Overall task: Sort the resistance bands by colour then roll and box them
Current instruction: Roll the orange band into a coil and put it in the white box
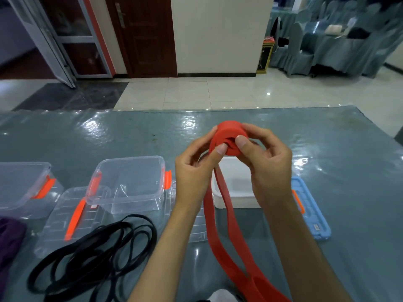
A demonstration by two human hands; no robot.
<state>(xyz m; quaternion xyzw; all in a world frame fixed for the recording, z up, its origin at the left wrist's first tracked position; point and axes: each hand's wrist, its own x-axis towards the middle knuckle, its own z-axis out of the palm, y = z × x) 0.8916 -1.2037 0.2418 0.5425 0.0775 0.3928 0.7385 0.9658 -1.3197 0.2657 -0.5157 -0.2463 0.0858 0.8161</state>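
Glossy grey-blue sheeting covers the counter [109,136], on which clear boxes [128,184] stand open and black bands [91,253] lie in a loose pile. Rolling appears to be the step in hand: a red band [226,138] is held raised above a white box [237,188], partly wound into a coil, its two free strands trailing down toward the near edge. The coil is pinched by the left hand [194,171] and the right hand [263,158], fingers curled and thumbs pressed on its face. Further winding is judged necessary, with tension kept so the coil does not spring loose.
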